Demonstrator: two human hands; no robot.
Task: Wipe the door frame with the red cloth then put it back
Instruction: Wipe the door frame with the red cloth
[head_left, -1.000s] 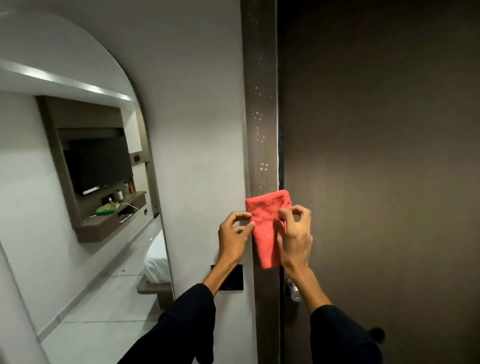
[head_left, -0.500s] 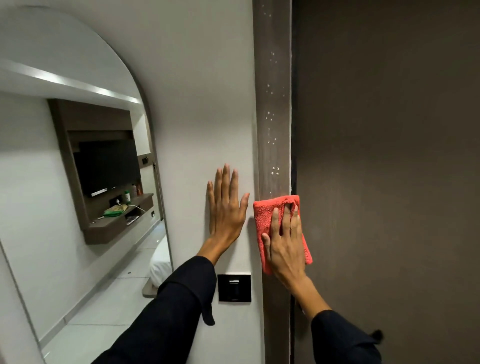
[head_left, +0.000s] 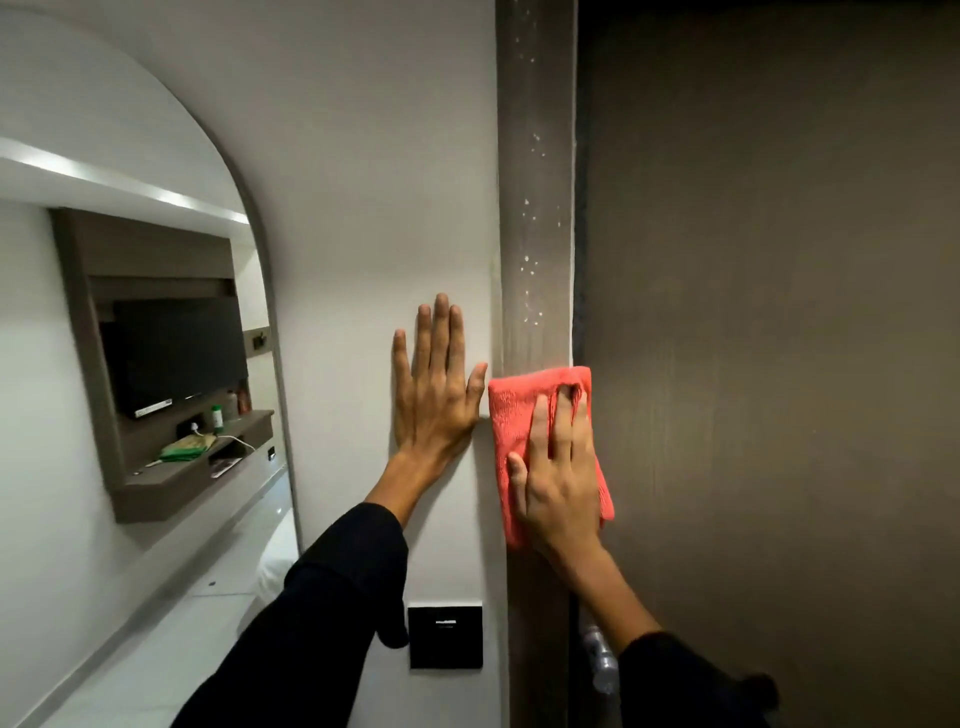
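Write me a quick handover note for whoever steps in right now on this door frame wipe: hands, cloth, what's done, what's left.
Left hand: open, flat on the white wall beside the frame, holding nothing.
Right hand: palm and fingers pressing the red cloth flat against the door frame.
Done: cloth is on the frame at about mid height.
Left: white specks show on the frame above the cloth, so wipe upward there, cover the rest of the frame, then put the cloth back. Its place is not in view.
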